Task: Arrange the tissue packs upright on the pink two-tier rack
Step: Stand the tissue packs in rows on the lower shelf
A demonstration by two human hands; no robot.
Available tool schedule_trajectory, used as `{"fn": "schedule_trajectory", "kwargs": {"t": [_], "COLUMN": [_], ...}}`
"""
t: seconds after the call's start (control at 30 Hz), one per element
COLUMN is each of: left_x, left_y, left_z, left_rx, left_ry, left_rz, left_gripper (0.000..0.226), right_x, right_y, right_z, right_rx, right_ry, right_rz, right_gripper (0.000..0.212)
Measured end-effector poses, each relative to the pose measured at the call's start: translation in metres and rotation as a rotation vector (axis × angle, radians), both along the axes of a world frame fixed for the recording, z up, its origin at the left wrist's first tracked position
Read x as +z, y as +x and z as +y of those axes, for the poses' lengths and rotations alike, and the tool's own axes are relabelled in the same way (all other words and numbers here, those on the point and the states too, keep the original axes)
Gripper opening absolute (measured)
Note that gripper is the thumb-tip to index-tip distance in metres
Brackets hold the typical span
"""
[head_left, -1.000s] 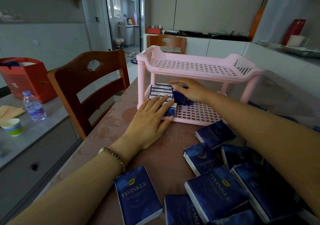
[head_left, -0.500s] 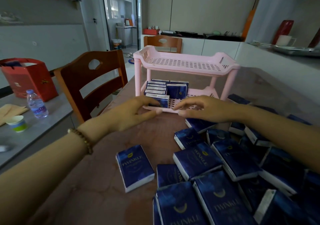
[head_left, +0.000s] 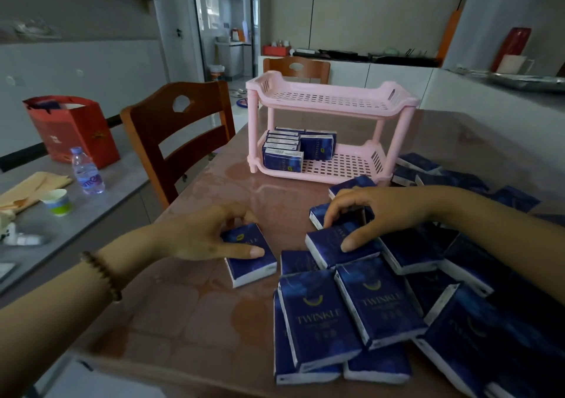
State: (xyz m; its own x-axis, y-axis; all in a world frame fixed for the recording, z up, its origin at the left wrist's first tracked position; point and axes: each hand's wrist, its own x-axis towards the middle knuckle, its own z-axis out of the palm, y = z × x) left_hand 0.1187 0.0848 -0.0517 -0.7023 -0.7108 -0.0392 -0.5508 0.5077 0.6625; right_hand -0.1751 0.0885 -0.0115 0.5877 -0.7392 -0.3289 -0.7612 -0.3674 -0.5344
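Observation:
The pink two-tier rack [head_left: 333,108] stands at the far middle of the table. Several dark blue tissue packs [head_left: 284,153] stand upright on the left of its lower tier; the top tier holds nothing. My left hand [head_left: 201,235] curls around a single flat pack [head_left: 249,258] lying apart from the rest. My right hand [head_left: 373,211] grips the sides of another flat pack [head_left: 342,246] at the edge of a loose heap of packs [head_left: 379,306] on the right.
A wooden chair [head_left: 177,131] stands at the table's left edge, another behind the rack. On a grey side surface to the left are a red bag [head_left: 73,128], a water bottle [head_left: 87,172] and a paper cup [head_left: 58,202].
Both hands have pulled back from the rack toward me. The left now closes on the lone pack, the right on a pack at the heap's edge. The view has drawn back.

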Motion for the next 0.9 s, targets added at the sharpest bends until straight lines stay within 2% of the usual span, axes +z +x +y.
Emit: {"fn": "schedule_trajectory", "kwargs": {"t": [0.13,0.27,0.4,0.57,0.63,0.73,0.8,0.9], "left_x": [-0.003,-0.01,-0.009,-0.01,-0.012,-0.013,-0.013,-0.011], "left_y": [0.002,0.006,0.002,0.0,-0.004,-0.011,-0.014,-0.012], "left_z": [0.001,-0.002,-0.004,-0.024,-0.03,-0.032,-0.029,-0.025], "left_rx": [0.02,0.077,0.175,0.355,0.393,0.438,0.45,0.47], "left_ry": [-0.01,-0.242,-0.159,-0.158,-0.153,-0.088,-0.013,0.082], "left_rz": [0.02,-0.046,0.046,0.228,0.269,0.36,0.458,0.51], "left_gripper": [0.034,0.037,0.031,0.019,0.015,0.021,0.027,0.037], "right_x": [-0.004,-0.006,-0.008,-0.014,-0.015,-0.022,-0.028,-0.034], "right_y": [0.005,0.006,0.007,0.023,0.034,0.05,0.059,0.07], "right_z": [-0.002,-0.006,-0.011,-0.023,-0.028,-0.038,-0.044,-0.05], "right_rx": [0.003,-0.006,-0.097,-0.226,-0.25,-0.281,-0.313,-0.327], "right_ry": [-0.031,0.008,-0.014,0.018,0.01,0.007,-0.008,-0.011], "right_rz": [0.002,-0.009,-0.192,-0.452,-0.492,-0.504,-0.497,-0.472], "right_gripper": [0.04,0.032,0.027,0.029,0.028,0.028,0.035,0.055]}}
